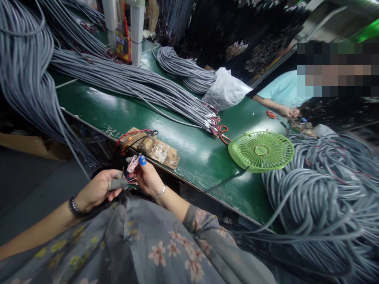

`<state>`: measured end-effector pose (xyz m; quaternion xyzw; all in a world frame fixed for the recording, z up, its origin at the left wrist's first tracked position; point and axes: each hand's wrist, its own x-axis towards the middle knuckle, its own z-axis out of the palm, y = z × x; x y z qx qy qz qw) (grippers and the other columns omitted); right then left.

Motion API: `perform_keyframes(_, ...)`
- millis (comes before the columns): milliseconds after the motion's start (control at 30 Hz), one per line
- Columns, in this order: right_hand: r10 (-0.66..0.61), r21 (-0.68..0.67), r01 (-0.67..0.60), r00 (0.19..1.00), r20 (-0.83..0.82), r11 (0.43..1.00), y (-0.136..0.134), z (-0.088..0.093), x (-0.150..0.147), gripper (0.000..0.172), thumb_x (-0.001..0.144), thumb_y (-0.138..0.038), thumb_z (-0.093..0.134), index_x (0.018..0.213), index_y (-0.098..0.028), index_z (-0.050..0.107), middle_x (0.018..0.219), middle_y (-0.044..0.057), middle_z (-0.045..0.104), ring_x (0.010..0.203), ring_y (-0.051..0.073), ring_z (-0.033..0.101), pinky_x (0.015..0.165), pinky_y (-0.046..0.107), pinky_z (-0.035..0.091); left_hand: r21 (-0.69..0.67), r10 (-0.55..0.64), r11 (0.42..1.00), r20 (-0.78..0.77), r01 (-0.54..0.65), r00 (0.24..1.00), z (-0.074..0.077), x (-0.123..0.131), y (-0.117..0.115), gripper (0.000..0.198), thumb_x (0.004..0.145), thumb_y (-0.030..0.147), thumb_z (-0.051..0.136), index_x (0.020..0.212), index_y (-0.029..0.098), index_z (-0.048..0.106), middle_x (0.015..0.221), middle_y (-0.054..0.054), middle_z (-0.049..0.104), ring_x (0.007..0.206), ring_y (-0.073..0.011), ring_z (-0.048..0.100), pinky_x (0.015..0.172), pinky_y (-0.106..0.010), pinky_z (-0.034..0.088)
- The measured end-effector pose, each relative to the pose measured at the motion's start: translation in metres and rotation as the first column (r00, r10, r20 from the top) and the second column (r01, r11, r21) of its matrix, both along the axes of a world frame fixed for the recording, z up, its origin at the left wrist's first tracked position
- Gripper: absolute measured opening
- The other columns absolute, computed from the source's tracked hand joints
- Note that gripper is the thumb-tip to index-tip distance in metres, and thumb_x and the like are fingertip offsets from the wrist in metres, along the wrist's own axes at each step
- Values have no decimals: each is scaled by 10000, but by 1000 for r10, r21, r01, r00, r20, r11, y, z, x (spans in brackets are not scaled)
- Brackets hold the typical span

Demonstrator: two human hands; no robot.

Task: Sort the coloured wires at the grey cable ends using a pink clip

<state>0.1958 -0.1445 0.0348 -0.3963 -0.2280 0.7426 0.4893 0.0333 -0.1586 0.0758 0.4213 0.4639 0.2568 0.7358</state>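
Grey tape or finger covers wrap the fingers of my left hand (108, 186), which is closed on the end of a grey cable. Thin coloured wires (131, 182), among them red and green, fan out from that end between my hands. My right hand (148, 177), with a blue cover on one fingertip, pinches a small pale pink connector or clip (133, 163) just above the wires. Beyond my hands, a worn wooden block (167, 155) with red and black leads lies at the table's near edge.
Long bundles of grey cable (142, 85) cross the green table (189, 148). Near its middle stand a green fan (261, 150) and orange-handled scissors (224, 134). A plastic bag (226, 88) lies behind. Coiled cable (319, 189) fills the right; a person's hands (290, 112) work there.
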Motion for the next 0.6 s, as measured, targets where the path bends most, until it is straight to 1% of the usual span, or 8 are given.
perform_keyframes(133,53,-55,-56,997,-55,997,0,4,3,570,854,-752,713,807,-185,689,733,28,673,640,133,568,576,231,502,30,0,1000,-6,0,1000,5,-1,-7,421,574,501,883,515,192,604,404,23,540,319,-64,368,349,-187,232)
perform_keyframes(233,66,-49,-68,997,-51,996,-1,7,6,533,868,-716,723,826,-185,699,742,28,672,648,130,564,581,226,505,22,23,1000,-12,-23,1000,5,-2,-16,451,579,519,887,504,194,584,410,20,549,330,-65,389,366,-185,248)
perform_keyframes(333,55,1,-55,998,-1,998,-3,8,8,458,845,-639,791,862,-187,716,739,13,662,639,123,551,587,226,508,-15,75,997,2,-75,997,3,-2,-23,425,591,508,878,539,196,593,432,22,572,344,-73,416,376,-185,262)
perform_keyframes(400,44,20,-44,999,13,999,-4,8,8,447,818,-615,826,856,-184,715,734,7,657,633,117,547,585,223,507,-46,116,992,19,-115,993,1,-1,-25,411,572,490,881,555,198,592,441,27,575,344,-74,425,376,-187,269)
perform_keyframes(600,35,-9,-35,999,-3,999,-4,4,8,469,795,-629,844,875,-184,718,705,-1,640,612,119,536,566,228,498,-144,209,969,46,-201,977,2,4,-22,439,475,472,915,576,190,593,437,36,565,327,-63,425,364,-176,283)
